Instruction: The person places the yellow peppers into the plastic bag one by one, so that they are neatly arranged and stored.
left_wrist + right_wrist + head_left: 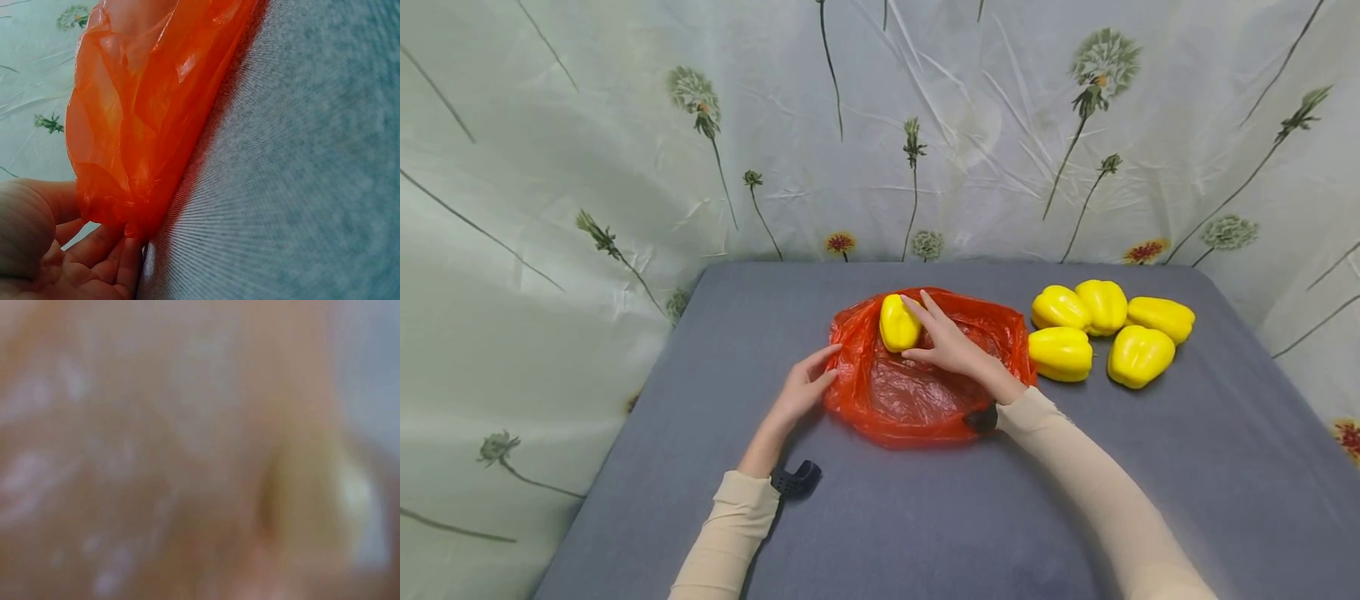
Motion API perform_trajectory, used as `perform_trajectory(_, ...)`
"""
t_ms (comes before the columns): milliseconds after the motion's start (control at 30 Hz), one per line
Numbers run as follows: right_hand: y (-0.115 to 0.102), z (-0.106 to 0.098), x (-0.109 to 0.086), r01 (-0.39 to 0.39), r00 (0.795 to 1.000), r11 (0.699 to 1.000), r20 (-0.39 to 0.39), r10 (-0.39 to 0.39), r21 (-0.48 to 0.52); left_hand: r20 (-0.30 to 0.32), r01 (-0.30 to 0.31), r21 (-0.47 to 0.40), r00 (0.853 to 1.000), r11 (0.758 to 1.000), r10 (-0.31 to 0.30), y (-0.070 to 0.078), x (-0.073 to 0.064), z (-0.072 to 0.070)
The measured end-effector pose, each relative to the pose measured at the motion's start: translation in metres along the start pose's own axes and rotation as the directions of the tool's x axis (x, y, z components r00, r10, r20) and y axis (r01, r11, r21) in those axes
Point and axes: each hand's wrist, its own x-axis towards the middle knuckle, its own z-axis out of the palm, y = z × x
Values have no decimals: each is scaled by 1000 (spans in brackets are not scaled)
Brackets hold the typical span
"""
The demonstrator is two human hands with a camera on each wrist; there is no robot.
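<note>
A red plastic bag [917, 392] lies spread with its mouth wide on the grey table. My left hand [801, 390] holds the bag's left edge; in the left wrist view, bunched red plastic [119, 206] sits between the thumb and fingers. Over the bag's mouth, my right hand [951, 342] grips a yellow bell pepper [897, 325], with thumb at its lower end and fingers near its top. The right wrist view is badly blurred, showing only a yellowish patch of the pepper [356, 494] at lower right.
Several yellow bell peppers [1141, 357] lie in a group right of the bag, the nearest pepper [1061, 353] close against its right edge. A floral curtain [985, 167] hangs behind the grey table [925, 517]. A dark wrist mount [799, 480] sits by the left sleeve.
</note>
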Motion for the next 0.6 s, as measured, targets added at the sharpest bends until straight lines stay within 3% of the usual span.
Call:
perform_trajectory(167,-1,-12,-20,3,1000,1000,-13,-3,-3,-12,7,2,1000,1000,-7,1,2,0)
perform_trajectory(400,-2,-22,-63,21,998,1000,-63,-20,8,-10,4,26,1000,1000,-4,-5,0,1)
perform_trajectory(600,2,-32,-96,-23,985,999,-168,30,47,-35,-60,59,997,996,62,-8,-4,2)
